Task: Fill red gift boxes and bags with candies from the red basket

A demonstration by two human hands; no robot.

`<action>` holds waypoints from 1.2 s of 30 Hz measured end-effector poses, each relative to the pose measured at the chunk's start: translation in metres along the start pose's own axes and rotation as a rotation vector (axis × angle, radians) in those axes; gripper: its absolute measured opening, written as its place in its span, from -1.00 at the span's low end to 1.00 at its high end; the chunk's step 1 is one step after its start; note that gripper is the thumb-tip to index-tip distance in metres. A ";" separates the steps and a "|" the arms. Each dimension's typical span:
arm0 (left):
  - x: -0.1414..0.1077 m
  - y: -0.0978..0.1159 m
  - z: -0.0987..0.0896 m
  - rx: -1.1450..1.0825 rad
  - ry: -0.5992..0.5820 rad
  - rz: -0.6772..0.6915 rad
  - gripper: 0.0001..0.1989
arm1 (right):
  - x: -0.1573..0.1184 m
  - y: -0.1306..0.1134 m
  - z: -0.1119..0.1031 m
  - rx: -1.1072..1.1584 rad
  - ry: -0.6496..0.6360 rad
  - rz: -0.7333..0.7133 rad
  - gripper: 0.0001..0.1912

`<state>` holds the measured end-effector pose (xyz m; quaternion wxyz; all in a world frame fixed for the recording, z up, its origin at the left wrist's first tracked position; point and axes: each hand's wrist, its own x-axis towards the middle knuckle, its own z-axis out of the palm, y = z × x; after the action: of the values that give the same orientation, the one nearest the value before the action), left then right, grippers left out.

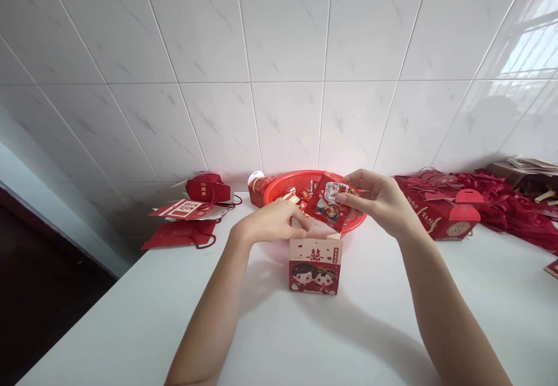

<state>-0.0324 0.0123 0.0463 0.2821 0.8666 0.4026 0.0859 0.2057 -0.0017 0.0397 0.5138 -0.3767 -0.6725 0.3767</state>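
A small red and cream box (314, 267) with two cartoon faces stands upright on the white table, its top open. My left hand (276, 221) is at the box's upper left edge, thumb and fingers bent around the rim. My right hand (375, 199) pinches a red printed packet (329, 204) between thumb and fingers, above and behind the box opening. Behind both hands sits a red plastic basket (279, 183) with small wrapped pieces in it, partly hidden by the packet and hands.
Red bags and flat card pieces (183, 233) lie at the left. A small red box (258, 191) stands beside the basket. Larger red boxes (444, 214), red ribbon (501, 200) and stacked cards are at the right. A tiled wall (288, 118) rises behind the table (366, 328).
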 end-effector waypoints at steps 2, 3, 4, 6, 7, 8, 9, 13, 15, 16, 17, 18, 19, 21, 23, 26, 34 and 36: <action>-0.001 -0.001 0.000 -0.017 -0.012 -0.061 -0.71 | 0.000 0.000 -0.001 0.020 -0.024 0.030 -0.56; -0.002 -0.001 0.000 -0.014 -0.019 -0.089 -0.65 | 0.000 -0.001 -0.002 0.035 -0.045 0.043 -0.56; -0.002 -0.002 0.000 -0.003 -0.023 -0.106 -0.58 | 0.000 -0.001 -0.003 0.049 -0.067 0.053 -0.56; -0.001 -0.003 -0.001 0.029 -0.017 -0.105 -0.51 | -0.002 -0.004 -0.004 0.065 -0.108 0.065 -0.58; -0.001 -0.004 -0.001 0.047 -0.011 -0.100 -0.49 | -0.002 -0.005 -0.004 0.068 -0.122 0.065 -0.59; 0.000 -0.005 -0.001 0.061 -0.006 -0.099 -0.49 | -0.003 -0.005 -0.004 0.070 -0.135 0.064 -0.60; 0.000 -0.005 -0.001 0.065 -0.007 -0.099 -0.51 | -0.003 -0.006 -0.003 0.071 -0.150 0.065 -0.61; 0.001 -0.003 0.000 0.022 -0.045 -0.097 -0.67 | -0.004 -0.005 0.000 0.052 -0.202 0.058 -0.64; 0.001 -0.002 0.000 0.033 -0.039 -0.119 -0.66 | -0.005 -0.004 0.002 -0.040 -0.222 0.025 -0.66; 0.001 -0.001 -0.001 0.052 -0.029 -0.135 -0.64 | -0.006 -0.004 0.003 -0.114 -0.237 0.001 -0.68; 0.001 -0.001 -0.001 0.071 -0.019 -0.142 -0.62 | -0.006 -0.004 0.005 -0.202 -0.263 -0.020 -0.71; 0.001 -0.001 -0.001 0.084 -0.011 -0.135 -0.59 | -0.007 -0.005 0.007 -0.291 -0.297 -0.036 -0.74; 0.001 -0.002 -0.001 0.089 -0.009 -0.113 -0.58 | -0.008 -0.005 0.009 -0.369 -0.338 -0.048 -0.77; 0.001 -0.003 -0.001 0.080 -0.019 -0.045 -0.55 | -0.010 -0.006 0.016 -0.485 -0.429 -0.069 -0.77; 0.001 -0.005 -0.001 0.062 -0.036 0.004 -0.52 | -0.011 -0.005 0.021 -0.553 -0.488 -0.100 -0.75; 0.000 -0.004 -0.002 0.048 -0.056 0.021 -0.49 | -0.011 -0.005 0.024 -0.608 -0.535 -0.140 -0.75; 0.002 -0.003 -0.001 0.031 -0.065 0.020 -0.49 | -0.012 -0.007 0.015 -0.623 -0.704 -0.163 -0.67; 0.002 -0.003 0.000 0.026 -0.075 0.026 -0.50 | -0.011 -0.003 0.018 -0.607 -0.730 -0.168 -0.66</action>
<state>-0.0331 0.0155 0.0449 0.2845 0.8779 0.3817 0.0518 0.1902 -0.0153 0.0349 0.1398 -0.2971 -0.9166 0.2282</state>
